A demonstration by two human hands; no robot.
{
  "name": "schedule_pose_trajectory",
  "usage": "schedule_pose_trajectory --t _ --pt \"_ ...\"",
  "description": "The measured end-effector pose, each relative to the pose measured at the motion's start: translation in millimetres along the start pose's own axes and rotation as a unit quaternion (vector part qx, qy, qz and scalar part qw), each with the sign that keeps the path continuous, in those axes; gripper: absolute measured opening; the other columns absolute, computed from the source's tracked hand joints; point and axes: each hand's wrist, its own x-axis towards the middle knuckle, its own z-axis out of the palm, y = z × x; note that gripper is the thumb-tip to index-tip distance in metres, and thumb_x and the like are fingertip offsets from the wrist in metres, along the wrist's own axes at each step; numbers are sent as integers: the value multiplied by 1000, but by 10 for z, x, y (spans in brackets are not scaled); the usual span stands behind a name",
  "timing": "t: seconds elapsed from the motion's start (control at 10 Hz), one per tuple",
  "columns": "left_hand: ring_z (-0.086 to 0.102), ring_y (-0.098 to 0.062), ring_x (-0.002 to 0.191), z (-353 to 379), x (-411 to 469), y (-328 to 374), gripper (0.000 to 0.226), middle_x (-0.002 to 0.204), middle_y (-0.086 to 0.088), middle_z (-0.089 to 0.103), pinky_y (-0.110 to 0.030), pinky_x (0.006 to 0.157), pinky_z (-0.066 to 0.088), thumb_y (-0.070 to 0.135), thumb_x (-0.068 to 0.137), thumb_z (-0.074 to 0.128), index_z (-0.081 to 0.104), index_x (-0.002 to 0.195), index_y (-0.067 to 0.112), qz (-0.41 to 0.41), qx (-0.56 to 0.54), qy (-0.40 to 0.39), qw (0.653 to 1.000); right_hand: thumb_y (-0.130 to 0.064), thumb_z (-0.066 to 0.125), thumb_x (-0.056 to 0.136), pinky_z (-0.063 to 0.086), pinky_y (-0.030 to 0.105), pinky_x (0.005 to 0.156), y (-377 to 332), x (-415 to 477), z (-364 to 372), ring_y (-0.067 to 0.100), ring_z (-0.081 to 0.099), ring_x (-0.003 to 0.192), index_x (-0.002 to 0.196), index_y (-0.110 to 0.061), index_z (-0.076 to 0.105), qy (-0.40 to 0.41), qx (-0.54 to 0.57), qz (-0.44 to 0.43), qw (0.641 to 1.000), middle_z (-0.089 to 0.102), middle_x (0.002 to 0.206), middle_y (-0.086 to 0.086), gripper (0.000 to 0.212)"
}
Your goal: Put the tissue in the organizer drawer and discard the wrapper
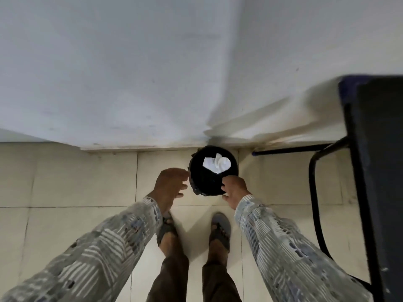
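A round black bin (205, 182) stands on the tiled floor in the corner of two white walls. Crumpled white wrapper paper (217, 163) lies inside it, toward the far side. My left hand (170, 185) hovers just left of the bin's rim, fingers spread and curved, holding nothing. My right hand (234, 189) rests at the bin's near right edge; its fingers curl over the rim, and I cannot tell whether they grip it. The organizer drawer and the tissue are out of view.
A dark table (379, 171) with black metal legs (314, 192) stands at the right, close to the bin. My feet in sandals (220, 232) stand on cream floor tiles just behind the bin. White walls (130, 73) close off the far side.
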Motion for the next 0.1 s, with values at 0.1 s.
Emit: schedule_pose_trajectory --t 0.1 --pt "69 -29 91 3 337 -94 33 106 -11 74 -40 86 56 25 92 76 72 124 16 26 76 47 996 -9 50 104 47 50 109 140 309 25 40 54 138 145 2 53 13 -35 -11 999 55 149 23 43"
